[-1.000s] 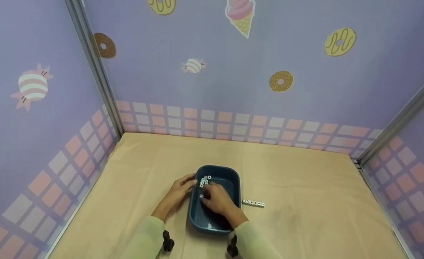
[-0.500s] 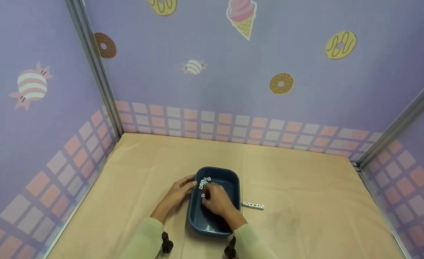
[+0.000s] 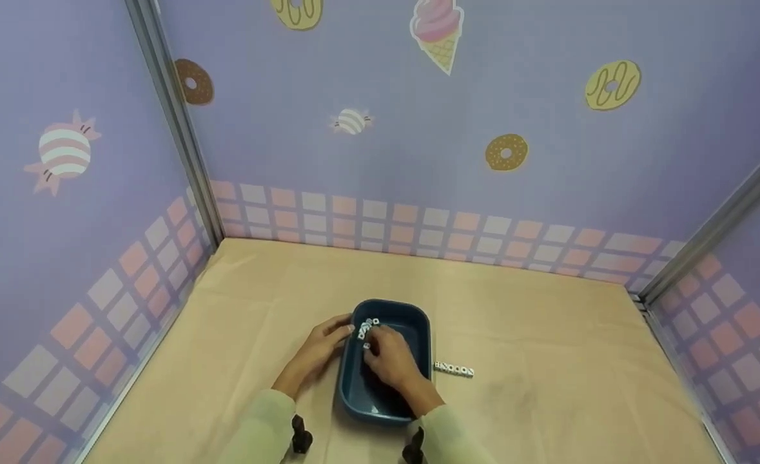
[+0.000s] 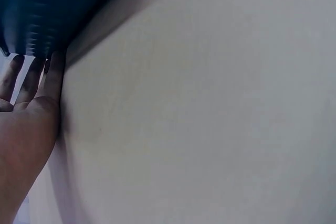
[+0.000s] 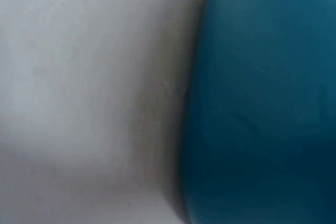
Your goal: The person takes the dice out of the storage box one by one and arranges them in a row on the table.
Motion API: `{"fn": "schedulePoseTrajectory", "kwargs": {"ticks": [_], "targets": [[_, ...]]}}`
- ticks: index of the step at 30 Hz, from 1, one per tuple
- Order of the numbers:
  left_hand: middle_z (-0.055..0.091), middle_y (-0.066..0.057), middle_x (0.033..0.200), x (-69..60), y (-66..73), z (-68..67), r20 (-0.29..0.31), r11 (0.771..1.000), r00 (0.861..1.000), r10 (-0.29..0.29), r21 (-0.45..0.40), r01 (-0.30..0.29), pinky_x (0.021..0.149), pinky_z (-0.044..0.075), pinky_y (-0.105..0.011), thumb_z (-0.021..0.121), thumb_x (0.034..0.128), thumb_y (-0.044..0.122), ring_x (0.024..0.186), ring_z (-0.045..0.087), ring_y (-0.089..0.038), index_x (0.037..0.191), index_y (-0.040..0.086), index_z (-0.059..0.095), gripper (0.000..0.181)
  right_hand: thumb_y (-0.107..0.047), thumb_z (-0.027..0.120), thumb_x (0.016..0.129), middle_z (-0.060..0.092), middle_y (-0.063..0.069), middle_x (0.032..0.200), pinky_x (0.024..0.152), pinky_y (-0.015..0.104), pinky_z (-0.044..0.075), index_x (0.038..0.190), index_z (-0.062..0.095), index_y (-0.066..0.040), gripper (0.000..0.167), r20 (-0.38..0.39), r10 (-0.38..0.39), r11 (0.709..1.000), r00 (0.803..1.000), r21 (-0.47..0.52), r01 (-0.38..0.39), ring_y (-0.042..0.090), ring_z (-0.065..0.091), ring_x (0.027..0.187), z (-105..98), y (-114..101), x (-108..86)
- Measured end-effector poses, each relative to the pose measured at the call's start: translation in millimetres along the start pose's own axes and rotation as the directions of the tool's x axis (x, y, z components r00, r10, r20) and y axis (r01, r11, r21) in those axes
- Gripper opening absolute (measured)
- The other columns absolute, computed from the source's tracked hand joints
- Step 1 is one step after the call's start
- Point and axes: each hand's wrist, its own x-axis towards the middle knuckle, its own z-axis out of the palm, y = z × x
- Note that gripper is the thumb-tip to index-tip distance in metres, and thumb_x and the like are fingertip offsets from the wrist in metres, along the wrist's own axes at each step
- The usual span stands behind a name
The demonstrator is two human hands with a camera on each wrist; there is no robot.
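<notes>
While the left hand [image 3: 321, 338] steadies the left edge of a deep blue, rounded-rectangular plastic tray [image 3: 409, 322], the right hand [image 3: 392, 359] is inside it, over the right edge; the tray rests on a beige cloth-covered desk [image 3: 534, 322], well apart from the far edge. Left hand: fingers nearly straight, touching the outer wall, thumb tip at the rim; the left wrist view shows the fingers at the wall. Right hand: fingers curled and lowered, gap between thumb and forefinger small; one small white cube die with dark pips [image 3: 366, 347] sits right at that gap; whether it is pinched or merely touched, cannot tell; the right wrist view gives only tray and desk, no fingers. A loose cluster of small white dice [image 3: 365, 328] lies near the tray's far left corner; a short straight row of white dice [image 3: 455, 369] lies on the desk, just beside the tray's right edge. Step in hand, as judged: separating or gathering dice within the tray; next move seems to call for a secure fingertip grip on the single die, cluster undisturbed, left hand keeping the tray from sliding.
</notes>
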Motion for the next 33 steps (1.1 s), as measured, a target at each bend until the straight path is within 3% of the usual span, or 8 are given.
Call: {"fn": "schedulePoseTrajectory", "kwargs": {"ticks": [5, 8, 15, 20, 23, 28, 33], "targets": [[0.057, -0.016, 0.153, -3.2, 0.3, -0.5, 0.008, 1.000, 1.000, 0.005, 0.012, -0.005, 0.112, 0.050, -0.042, 0.061, 0.1093, 0.026, 0.139, 0.056, -0.029, 0.154, 0.006, 0.054, 0.050, -0.003, 0.077, 0.093, 0.068, 0.006, 0.100, 0.076, 0.030, 0.058, 0.106, 0.072, -0.006, 0.014, -0.085, -0.003, 0.998, 0.996, 0.059, 0.008, 0.013, 0.064, 0.088, -4, -4, -0.6], [0.056, -0.016, 0.153, -3.9, 0.6, -1.2, 0.002, 1.000, 1.000, 0.005, 0.016, -0.005, 0.114, 0.048, -0.046, 0.061, 0.1092, 0.026, 0.140, 0.055, -0.031, 0.154, 0.006, 0.055, 0.049, -0.003, 0.077, 0.093, 0.071, 0.008, 0.101, 0.077, 0.030, 0.059, 0.108, 0.073, -0.004, 0.015, -0.144, 0.012, 0.990, 0.990, 0.142, 0.008, 0.014, 0.065, 0.089, -13, -7, 1.8], [0.054, -0.018, 0.156, -0.4, -1.6, -2.3, -0.028, 1.000, 1.000, 0.001, 0.015, -0.001, 0.118, 0.044, -0.049, 0.063, 0.1085, 0.026, 0.145, 0.051, -0.034, 0.154, 0.004, 0.054, 0.052, -0.001, 0.079, 0.091, 0.072, 0.005, 0.093, 0.073, 0.026, 0.056, 0.103, 0.073, -0.004, 0.014, -0.193, 0.079, 0.944, 0.978, 0.330, -0.011, 0.017, 0.066, 0.084, -68, 4, 4.8], [0.053, -0.018, 0.156, -1.2, -1.9, -3.7, -0.040, 1.000, 0.999, -0.004, 0.031, 0.005, 0.117, 0.046, -0.049, 0.062, 0.1087, 0.027, 0.144, 0.052, -0.035, 0.154, 0.004, 0.053, 0.052, 0.000, 0.080, 0.092, 0.071, 0.004, 0.093, 0.073, 0.034, 0.058, 0.102, 0.073, -0.002, 0.012, -0.202, 0.072, 0.959, 0.977, 0.285, -0.012, 0.022, 0.068, 0.085, -113, 40, -8.3], [0.051, -0.019, 0.158, -2.6, -1.4, -4.7, -0.026, 1.000, 1.000, 0.002, 0.016, -0.002, 0.116, 0.046, -0.048, 0.061, 0.1093, 0.024, 0.145, 0.051, -0.036, 0.156, 0.004, 0.051, 0.052, -0.003, 0.079, 0.094, 0.071, 0.002, 0.092, 0.072, 0.035, 0.058, 0.102, 0.073, -0.004, 0.009, -0.166, 0.094, 0.968, 0.982, 0.244, -0.051, 0.022, 0.069, 0.087, -131, 62, -22.9], [0.050, -0.019, 0.159, -3.7, -0.8, -3.7, -0.011, 1.000, 1.000, -0.011, 0.000, 0.011, 0.115, 0.048, -0.045, 0.062, 0.1092, 0.024, 0.145, 0.050, -0.035, 0.156, 0.005, 0.051, 0.052, -0.002, 0.078, 0.095, 0.072, -0.002, 0.092, 0.074, 0.031, 0.058, 0.100, 0.074, -0.007, 0.009, -0.090, 0.164, 0.973, 0.982, 0.180, -0.146, 0.020, 0.068, 0.088, -146, 93, -53.3], [0.049, -0.016, 0.160, -0.5, -0.9, -1.0, -0.006, 1.000, 1.000, -0.006, 0.028, 0.007, 0.115, 0.048, -0.044, 0.062, 0.1092, 0.027, 0.145, 0.051, -0.034, 0.156, 0.007, 0.052, 0.052, 0.001, 0.079, 0.093, 0.071, 0.001, 0.093, 0.079, 0.030, 0.058, 0.099, 0.074, -0.007, 0.011, -0.040, 0.248, 0.957, 0.968, 0.167, -0.238, 0.020, 0.067, 0.090, -153, 114, -79.6]]}}
